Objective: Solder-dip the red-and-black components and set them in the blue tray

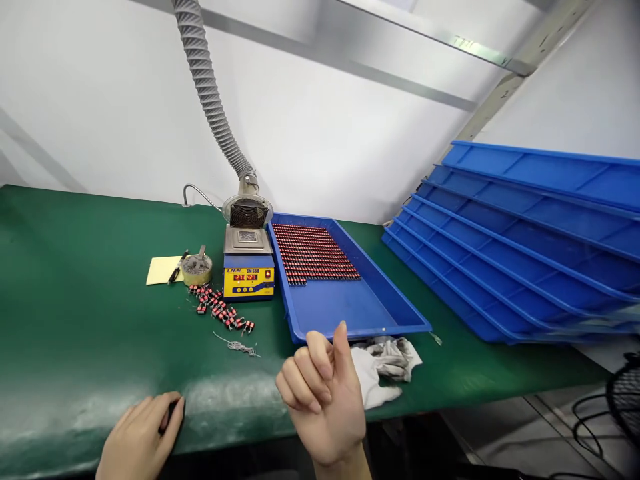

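My left hand (pixel 143 430) rests on the green table near its front edge, its fingers curled together. Something dark shows between thumb and forefinger; I cannot tell whether it is an object or shadow. In front of the blue tray (pixel 340 310), my right hand (pixel 327 393) is raised with the palm turned up, its fingers curled in and the thumb upright. Nothing shows in it. Between the hands and the yellow-and-blue solder pot (pixel 249 280) lie a loose pile of small red-and-black coil parts (pixel 217 307) and a tangled bit of solder wire (pixel 240 347).
Rows of red-and-black parts (pixel 315 253) fill the tray's far portion. White gloves (pixel 385 367) lie by its near edge. A fume hose (pixel 207 87) hangs above the pot. A round tin (pixel 197 268) and yellow paper (pixel 163 270) stand left. Stacked blue trays (pixel 515 247) lean right.
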Available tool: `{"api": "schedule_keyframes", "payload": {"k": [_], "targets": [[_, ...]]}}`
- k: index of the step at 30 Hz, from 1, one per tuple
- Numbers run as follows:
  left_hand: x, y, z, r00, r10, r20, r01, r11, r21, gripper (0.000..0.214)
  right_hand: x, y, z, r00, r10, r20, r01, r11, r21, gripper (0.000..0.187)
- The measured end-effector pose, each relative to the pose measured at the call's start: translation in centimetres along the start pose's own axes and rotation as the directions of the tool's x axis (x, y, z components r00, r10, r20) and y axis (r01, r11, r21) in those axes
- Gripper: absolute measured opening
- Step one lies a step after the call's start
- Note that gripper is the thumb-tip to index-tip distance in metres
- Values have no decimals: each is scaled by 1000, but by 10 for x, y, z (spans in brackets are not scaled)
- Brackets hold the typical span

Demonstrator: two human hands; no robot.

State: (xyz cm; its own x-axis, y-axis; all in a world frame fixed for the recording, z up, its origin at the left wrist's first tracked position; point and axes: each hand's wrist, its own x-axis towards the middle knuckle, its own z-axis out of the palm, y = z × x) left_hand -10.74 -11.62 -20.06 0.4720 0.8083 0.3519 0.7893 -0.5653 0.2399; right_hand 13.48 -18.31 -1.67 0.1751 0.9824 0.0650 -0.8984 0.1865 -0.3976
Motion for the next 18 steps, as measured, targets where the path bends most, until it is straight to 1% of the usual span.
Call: {"api": "schedule_keyframes", "payload": {"k": [3, 8, 10, 13, 15, 16, 17, 18], "targets": [[2, 5, -4, 1000, -23, 16, 23, 1000, -4, 35, -14, 3, 4, 999, -34, -22, 34, 999, -1, 61], [10, 13, -15, 985, -99, 144, 105, 994, -31, 33, -29, 3, 9, 993, -68, -100, 61, 996, -72, 60], [14, 18, -20, 979, -108, 171, 114, 993, -24, 32, -31, 2, 9, 989, -79, -126, 63, 990, -125, 59], [19, 22, -25, 968, -118, 220, 122, 992, -6, 29, -25, -2, 5, 982, -90, -166, 60, 983, -174, 59], [22, 21, -24, 956, -127, 265, 125, 992, 25, 27, -16, -4, -1, 975, -93, -200, 56, 982, -180, 59], [23, 20, -22, 955, -117, 274, 110, 993, 40, 25, -11, -5, -7, 971, -94, -219, 54, 982, -183, 58], [25, 18, -19, 960, -80, 268, 70, 996, 47, 24, -5, -5, -14, 966, -99, -239, 54, 981, -188, 58], [27, 16, -14, 967, -18, 253, 8, 999, 42, 23, 0, -5, -23, 959, -107, -262, 54, 978, -201, 57]]}}
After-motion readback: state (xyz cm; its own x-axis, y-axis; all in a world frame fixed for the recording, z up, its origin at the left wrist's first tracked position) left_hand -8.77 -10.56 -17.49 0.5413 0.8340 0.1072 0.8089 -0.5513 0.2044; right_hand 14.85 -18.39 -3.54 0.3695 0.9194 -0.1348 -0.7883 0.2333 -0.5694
